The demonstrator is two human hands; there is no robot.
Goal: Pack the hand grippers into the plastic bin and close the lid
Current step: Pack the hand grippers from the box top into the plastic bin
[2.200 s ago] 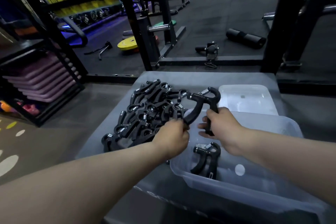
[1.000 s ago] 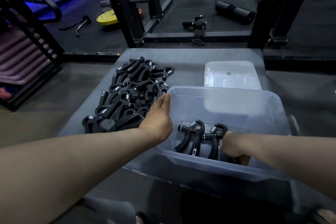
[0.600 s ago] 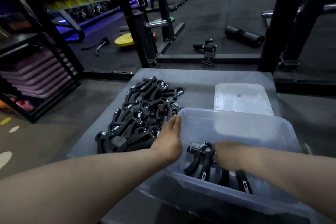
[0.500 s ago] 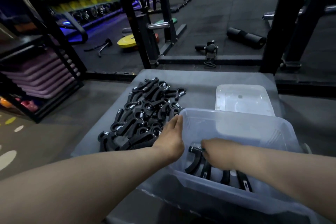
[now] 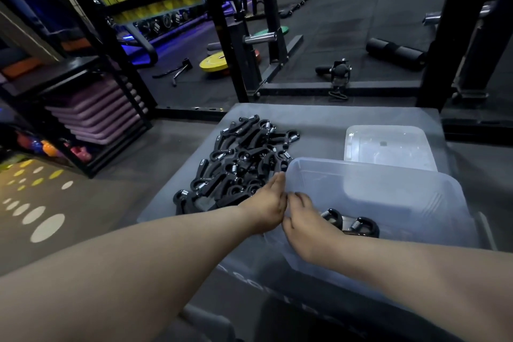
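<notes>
two hand grippers in plastic bin
right of released right hand; left hand flat at bin's left wall.

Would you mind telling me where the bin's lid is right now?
In the head view the lid lies flat on the table, far right, just beyond the plastic bin and right of the pile of hand grippers.
</notes>
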